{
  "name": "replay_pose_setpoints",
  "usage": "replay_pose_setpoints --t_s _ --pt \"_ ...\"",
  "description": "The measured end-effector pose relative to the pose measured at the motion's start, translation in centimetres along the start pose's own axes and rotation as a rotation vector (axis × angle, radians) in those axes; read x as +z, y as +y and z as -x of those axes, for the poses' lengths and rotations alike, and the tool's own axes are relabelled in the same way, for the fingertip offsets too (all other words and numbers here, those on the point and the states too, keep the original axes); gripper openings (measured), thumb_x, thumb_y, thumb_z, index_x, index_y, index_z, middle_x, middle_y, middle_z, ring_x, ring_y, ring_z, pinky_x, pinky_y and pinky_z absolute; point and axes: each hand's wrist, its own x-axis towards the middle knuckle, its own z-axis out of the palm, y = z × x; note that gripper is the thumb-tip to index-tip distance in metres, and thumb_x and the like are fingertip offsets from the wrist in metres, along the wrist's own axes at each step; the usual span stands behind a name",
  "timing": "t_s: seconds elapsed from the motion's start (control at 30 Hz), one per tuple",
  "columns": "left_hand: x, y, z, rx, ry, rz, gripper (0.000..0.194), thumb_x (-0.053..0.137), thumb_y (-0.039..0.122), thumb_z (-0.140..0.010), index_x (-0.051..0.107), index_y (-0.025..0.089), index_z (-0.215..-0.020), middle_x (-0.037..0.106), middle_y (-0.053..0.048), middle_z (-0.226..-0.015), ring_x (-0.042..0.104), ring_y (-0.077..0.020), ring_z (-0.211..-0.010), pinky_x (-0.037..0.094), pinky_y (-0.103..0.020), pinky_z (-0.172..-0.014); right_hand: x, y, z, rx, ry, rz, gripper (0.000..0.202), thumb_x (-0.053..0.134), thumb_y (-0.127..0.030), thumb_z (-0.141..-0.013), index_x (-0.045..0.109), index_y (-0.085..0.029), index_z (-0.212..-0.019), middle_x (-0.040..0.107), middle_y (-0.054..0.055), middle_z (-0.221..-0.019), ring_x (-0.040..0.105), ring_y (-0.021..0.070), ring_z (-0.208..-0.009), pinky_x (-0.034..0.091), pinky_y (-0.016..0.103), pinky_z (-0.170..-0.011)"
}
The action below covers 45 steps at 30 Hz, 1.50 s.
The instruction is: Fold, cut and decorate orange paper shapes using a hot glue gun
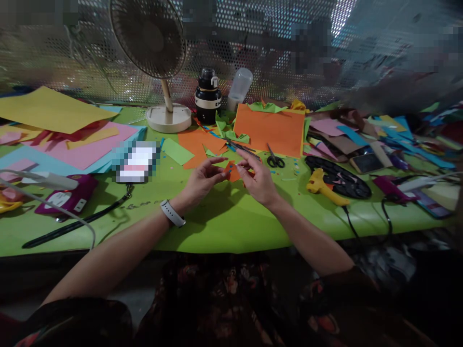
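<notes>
A small orange paper piece [233,173] with blue specks is held between my two hands, above the green table [231,231]. My left hand [204,180], with a white wristband below it, pinches the piece's left edge between thumb and fingers. From the right, my right hand [257,178] grips the other side, its fingertips partly over the paper. Behind the hands lie orange sheets [202,144] and green scraps. Black scissors [275,160] rest just right of my right hand.
A fan [168,118], a black bottle [208,103] and a clear bottle [240,84] stand at the back. Stacked coloured paper [54,111] and a phone [137,162] are at left; a yellow glue gun [325,188] lies on a black tray at right.
</notes>
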Motion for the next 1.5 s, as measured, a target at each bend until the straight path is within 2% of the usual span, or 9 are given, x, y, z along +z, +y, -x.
replay_pose_setpoints --t_s 0.2,0.43,1.2,1.37,1.5 --pt "0.02 -0.07 -0.08 0.007 -0.008 0.029 0.037 0.078 0.019 -0.076 0.064 0.021 -0.111 0.069 0.0 -0.084 0.068 -0.0141 -0.084 0.051 -0.035 -0.09 0.17 0.28 0.03 -0.019 0.012 -0.032 0.041 0.053 -0.029 -0.096 0.057 -0.025 -0.137 0.069 0.009 -0.102 0.065 0.0184 -0.089 0.059 0.035 -0.08" --pt "0.1 0.04 -0.01 0.011 0.0 0.021 0.036 0.077 0.019 -0.077 0.064 0.02 -0.111 0.068 0.0 -0.083 0.067 -0.0137 -0.083 0.051 -0.035 -0.09 0.19 0.16 0.07 -0.026 0.02 -0.036 0.04 0.054 -0.027 -0.095 0.059 -0.023 -0.135 0.069 0.009 -0.102 0.065 0.0182 -0.088 0.058 0.032 -0.075" --pt "0.04 -0.08 0.1 0.009 -0.005 0.014 0.034 0.079 0.028 -0.077 0.067 0.02 -0.108 0.07 -0.002 -0.086 0.068 -0.0157 -0.086 0.052 -0.037 -0.092 0.27 0.11 0.09 -0.005 0.018 -0.038 0.041 0.054 -0.029 -0.095 0.058 -0.024 -0.135 0.069 0.009 -0.102 0.065 0.0186 -0.087 0.059 0.033 -0.075" --pt "-0.03 0.02 0.25 0.023 -0.019 0.016 0.032 0.076 0.025 -0.078 0.067 0.02 -0.109 0.069 -0.002 -0.087 0.067 -0.0148 -0.086 0.051 -0.035 -0.09 0.2 -0.04 0.07 0.012 0.021 -0.039 0.042 0.054 -0.031 -0.094 0.058 -0.025 -0.135 0.069 0.008 -0.101 0.064 0.0179 -0.085 0.059 0.032 -0.072" --pt "-0.12 0.05 0.33 0.004 -0.015 0.061 0.036 0.075 0.02 -0.076 0.068 0.021 -0.112 0.065 0.0 -0.086 0.066 -0.0131 -0.081 0.052 -0.034 -0.088 0.19 -0.12 0.03 -0.007 0.025 -0.025 0.041 0.053 -0.031 -0.095 0.058 -0.024 -0.135 0.07 0.008 -0.102 0.064 0.0184 -0.088 0.059 0.035 -0.078"
